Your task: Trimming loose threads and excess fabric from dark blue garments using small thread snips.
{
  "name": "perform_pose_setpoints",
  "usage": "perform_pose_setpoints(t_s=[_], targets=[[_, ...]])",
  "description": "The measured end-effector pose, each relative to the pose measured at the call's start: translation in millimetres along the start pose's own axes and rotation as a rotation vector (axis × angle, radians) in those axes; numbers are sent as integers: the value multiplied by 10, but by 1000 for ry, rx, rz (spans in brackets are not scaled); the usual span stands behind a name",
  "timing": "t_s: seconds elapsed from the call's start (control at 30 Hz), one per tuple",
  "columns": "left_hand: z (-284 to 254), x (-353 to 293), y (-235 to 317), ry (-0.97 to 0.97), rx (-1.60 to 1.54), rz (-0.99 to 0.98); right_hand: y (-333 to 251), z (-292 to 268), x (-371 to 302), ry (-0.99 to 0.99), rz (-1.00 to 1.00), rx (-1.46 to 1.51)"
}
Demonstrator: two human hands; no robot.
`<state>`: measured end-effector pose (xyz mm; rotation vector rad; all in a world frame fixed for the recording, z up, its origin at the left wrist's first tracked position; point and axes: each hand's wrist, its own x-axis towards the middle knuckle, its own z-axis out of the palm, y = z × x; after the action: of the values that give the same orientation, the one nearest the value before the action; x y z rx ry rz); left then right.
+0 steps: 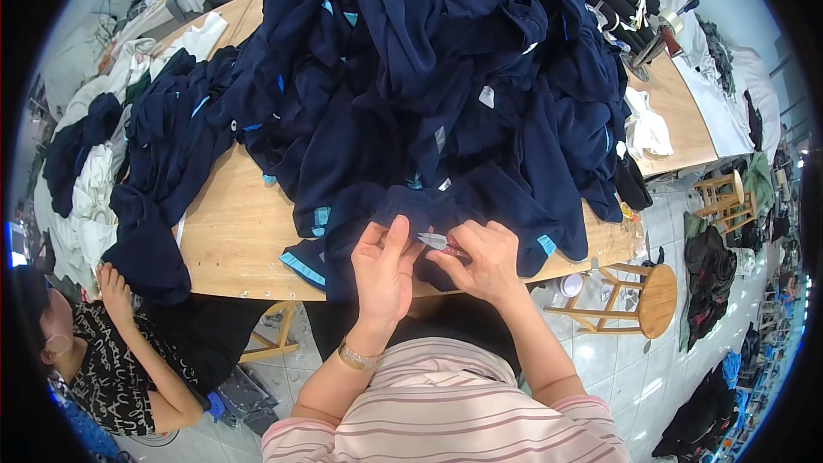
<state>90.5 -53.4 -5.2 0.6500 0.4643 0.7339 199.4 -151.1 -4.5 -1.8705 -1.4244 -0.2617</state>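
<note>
My right hand (482, 259) is closed around a small pair of thread snips (433, 241), whose pale metal blades point left toward my other hand. Thumb and fingers of my left hand (382, 267) pinch the near edge of a navy garment (420, 204). The blade tips lie close to the left fingertips, and any thread between them is too fine to make out. This garment hangs over the front edge of the table, joined to view with a large heap of navy clothing (411, 43). A light-blue trim band (302, 269) shows left of my left hand.
The wooden table (236, 244) has a curved front edge. At left, another person's hand (114, 291) touches a navy garment. A wooden stool (657, 301) stands on the tiled floor at right. White cloth (647, 127) and a metal tool with a dark-red handle (669, 41) lie beyond.
</note>
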Motion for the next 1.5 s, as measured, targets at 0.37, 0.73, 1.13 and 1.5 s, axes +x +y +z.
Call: perform_pose_setpoints(t_s=[0.37,0.73,1.13,1.5], targets=[[49,-9,24,29,-5,7,44,7,-43,93,299,383],[-69,28,33,-14,-187,-180,-180,275,6,169,-166,246],[-84,48,89,9,-348,-462,-131,292,97,178,134,314],[-16,-31,74,50,-151,-202,-228,158,-60,102,-259,330]])
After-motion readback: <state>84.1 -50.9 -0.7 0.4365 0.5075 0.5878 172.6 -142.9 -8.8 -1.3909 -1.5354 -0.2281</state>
